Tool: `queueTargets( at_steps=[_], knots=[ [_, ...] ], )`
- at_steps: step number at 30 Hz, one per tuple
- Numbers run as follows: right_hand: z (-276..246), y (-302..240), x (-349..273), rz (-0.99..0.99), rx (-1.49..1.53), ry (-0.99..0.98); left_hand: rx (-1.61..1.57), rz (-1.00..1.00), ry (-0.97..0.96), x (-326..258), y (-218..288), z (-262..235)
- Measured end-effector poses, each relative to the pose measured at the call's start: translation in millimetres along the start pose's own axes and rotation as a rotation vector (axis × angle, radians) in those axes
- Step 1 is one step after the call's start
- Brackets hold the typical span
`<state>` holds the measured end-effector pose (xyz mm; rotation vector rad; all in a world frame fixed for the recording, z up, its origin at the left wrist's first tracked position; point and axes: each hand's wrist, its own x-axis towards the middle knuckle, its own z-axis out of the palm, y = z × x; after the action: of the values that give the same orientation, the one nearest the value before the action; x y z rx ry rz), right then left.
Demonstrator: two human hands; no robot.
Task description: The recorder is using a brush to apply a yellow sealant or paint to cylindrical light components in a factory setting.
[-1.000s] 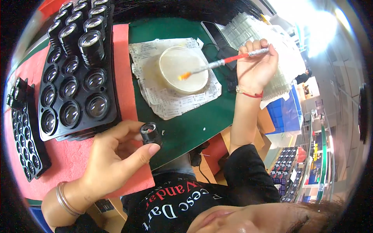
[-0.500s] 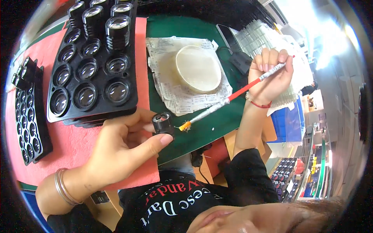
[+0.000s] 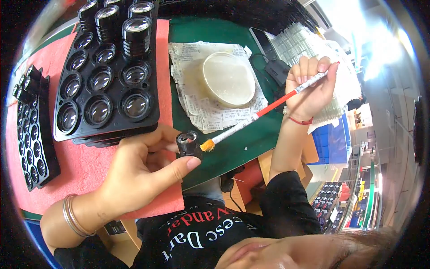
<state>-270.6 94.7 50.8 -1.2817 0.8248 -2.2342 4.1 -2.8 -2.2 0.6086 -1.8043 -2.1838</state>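
In the head view, the person's left hand [image 3: 134, 172] holds a small black lens barrel [image 3: 189, 144] in a closed grip, pinched between the thumb below and the fingers behind it, just above the near edge of the table [image 3: 251, 143]. The barrel's open end faces up and toward the right.

The right hand [image 3: 309, 87] has its grip closed around the upper end of a long thin brush [image 3: 268, 109] with a red and white handle. The brush slants down to the left, and its orange tip touches the right side of the lens barrel. A red string sits on the right wrist, and metal bangles on the left wrist.

On the green mat behind the brush, a round shallow white dish [image 3: 227, 79] rests on a pile of printed paper sheets [image 3: 197, 107]. To the left, on a red mat [image 3: 89, 161], lies a large black tray [image 3: 107, 85] with round wells holding glass lenses; several tall lens barrels stand in its far rows. A narrower black tray [image 3: 31, 134] with smaller wells lies near the left rim. Stacked clear plastic trays [image 3: 304, 42] sit beyond the right hand.
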Motion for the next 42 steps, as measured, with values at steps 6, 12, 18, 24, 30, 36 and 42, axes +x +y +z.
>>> queueTargets(
  at_steps=[6,12,18,24,30,36,42],
  knots=[
    [1,1,-1,0.022,-0.004,-0.022,0.047,0.046,0.014,1,-3,0],
    [-1,2,-1,0.024,-0.005,-0.02,0.062,0.011,0.023,1,-2,1],
    [0,3,-2,0.041,-0.003,-0.055,0.111,0.032,0.027,1,-3,0],
    [-2,4,-2,-0.005,-0.105,-0.027,0.096,0.036,0.014,1,-3,0],
    [-6,5,-1,-0.014,-0.148,0.018,-0.053,-0.023,-0.065,0,-1,2],
    [-8,6,1,-0.023,-0.157,0.004,-0.102,-0.056,-0.108,0,2,3],
    [-10,0,2,-0.027,-0.031,0.082,-0.123,-0.13,-0.096,-1,7,2]
  ],
)
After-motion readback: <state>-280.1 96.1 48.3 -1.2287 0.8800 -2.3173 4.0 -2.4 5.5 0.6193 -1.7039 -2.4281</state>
